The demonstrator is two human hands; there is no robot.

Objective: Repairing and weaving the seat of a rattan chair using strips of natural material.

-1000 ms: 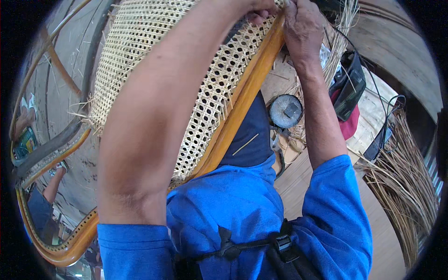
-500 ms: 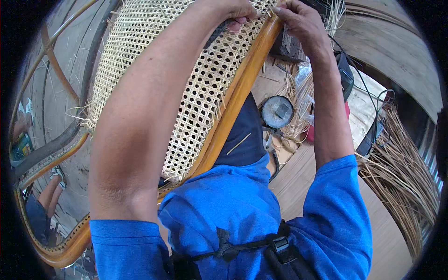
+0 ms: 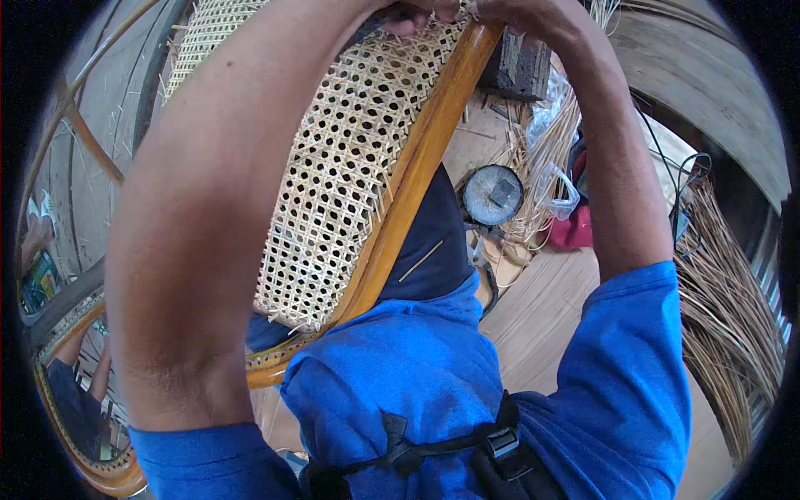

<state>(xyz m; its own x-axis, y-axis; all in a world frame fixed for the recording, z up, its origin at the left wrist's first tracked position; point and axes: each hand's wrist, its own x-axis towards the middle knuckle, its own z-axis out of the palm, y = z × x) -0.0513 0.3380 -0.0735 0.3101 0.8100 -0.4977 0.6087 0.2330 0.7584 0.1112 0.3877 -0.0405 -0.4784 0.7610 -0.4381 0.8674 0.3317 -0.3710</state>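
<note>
A woven cane panel [image 3: 350,158] with open holes lies along a varnished wooden frame rail [image 3: 417,175], slanting from my lap toward the top of the view. Loose cane ends stick out along its edge. Both hands meet at the rail's far end, partly cut off by the upper border. My left hand [image 3: 417,15] is closed over the panel's edge, beside a dark object [image 3: 371,32] that is mostly hidden by the wrist. Close beside it, my right hand [image 3: 521,15] has its fingers bent in at the rail's end; what they pinch is hidden.
Right of the rail are a dark block [image 3: 517,67], a round container [image 3: 493,196] with a grey piece in it, pale cane strands [image 3: 533,150] and a bundle of brown strips [image 3: 729,308]. Another person's leg [image 3: 71,400] and curved frame parts [image 3: 71,292] lie at left.
Both hands have moved up toward the top border, and my elbows have spread outward. The panel and rail have shifted slightly left in view.
</note>
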